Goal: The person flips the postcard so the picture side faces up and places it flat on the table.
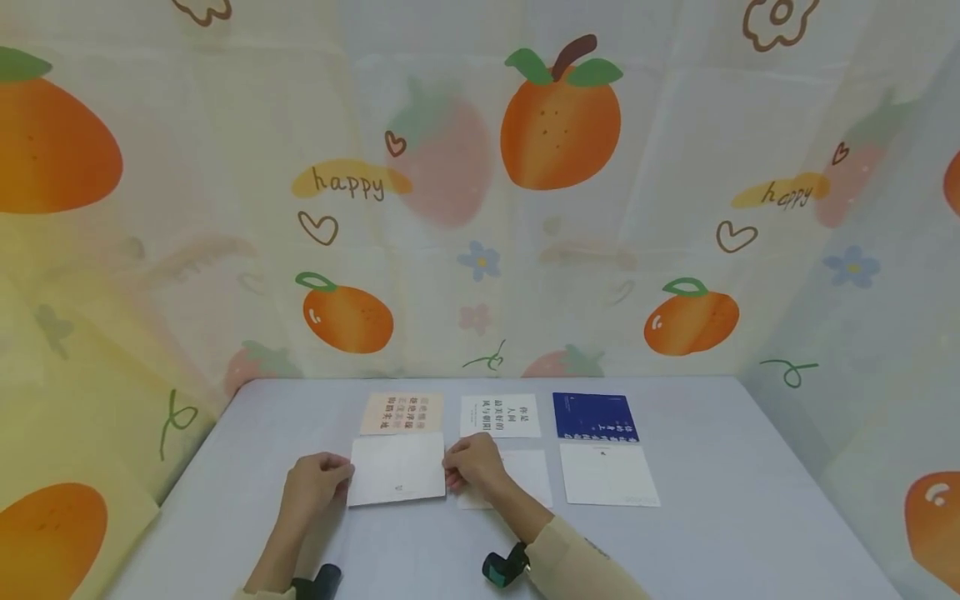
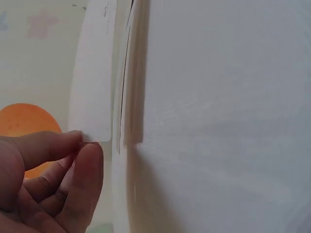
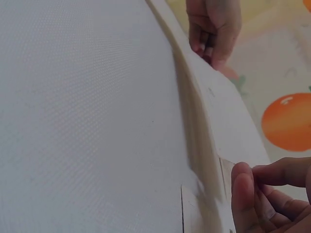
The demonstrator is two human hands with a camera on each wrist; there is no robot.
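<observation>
A white card (image 1: pixel 397 475) with a tiny dark print near its lower edge is held between my two hands, just above the table. My left hand (image 1: pixel 309 493) pinches its left edge between thumb and finger; the left wrist view shows the card's corner (image 2: pixel 95 116) in that pinch. At the opposite edge, my right hand (image 1: pixel 477 467) has thumb and fingertip together on the card (image 3: pixel 223 116). Under my right wrist lies another white card (image 1: pixel 528 479), partly covered. A peach card (image 1: pixel 402 412) with dark lettering lies just behind the held one.
Behind my right hand is a white card with lettering (image 1: pixel 510 417). Further right lie a dark blue card (image 1: pixel 596 417) and a white card (image 1: pixel 609 475) in front of it. The pale table (image 1: pixel 712 533) ends at a fruit-printed curtain (image 1: pixel 562 275).
</observation>
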